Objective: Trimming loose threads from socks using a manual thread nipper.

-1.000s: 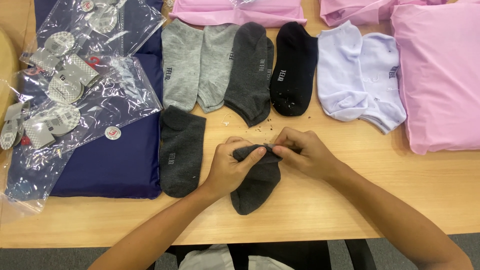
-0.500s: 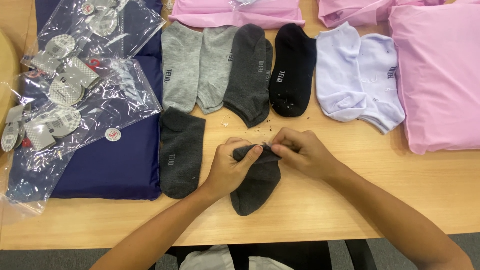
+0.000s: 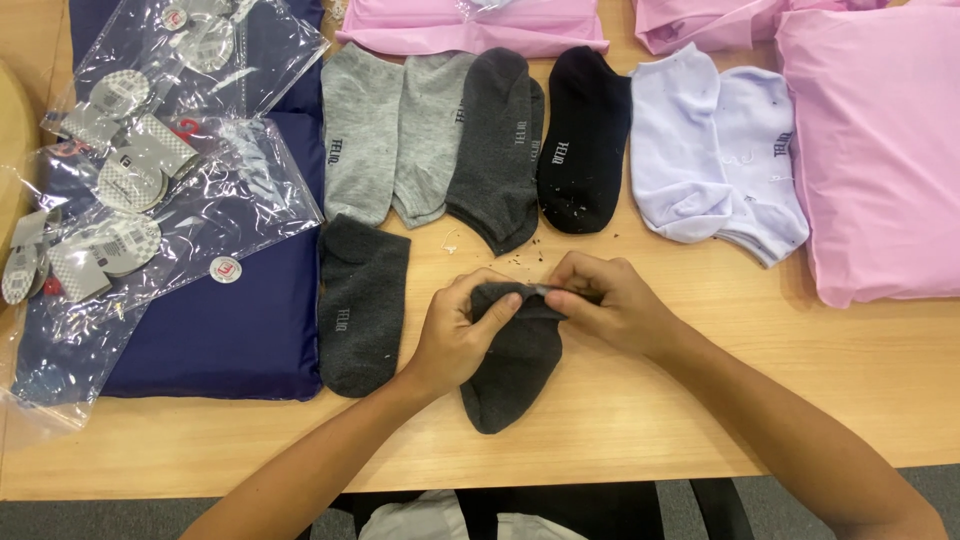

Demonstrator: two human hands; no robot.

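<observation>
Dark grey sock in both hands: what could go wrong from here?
1. Both hands, left and right, pinch the cuff of the dark grey sock; pulling hard might stretch or snag the knit.
2. Dark crumbs lie on the table just above the hands; more may spread onto the pale lilac socks nearby.
3. The single dark grey sock lies close beside the left hand; a forearm shift could nudge it.

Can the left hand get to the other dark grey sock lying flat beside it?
Probably yes. The flat dark grey sock lies just beside the left hand with bare table between and nothing on top. But that hand now grips another sock, so it must let go first.
</observation>
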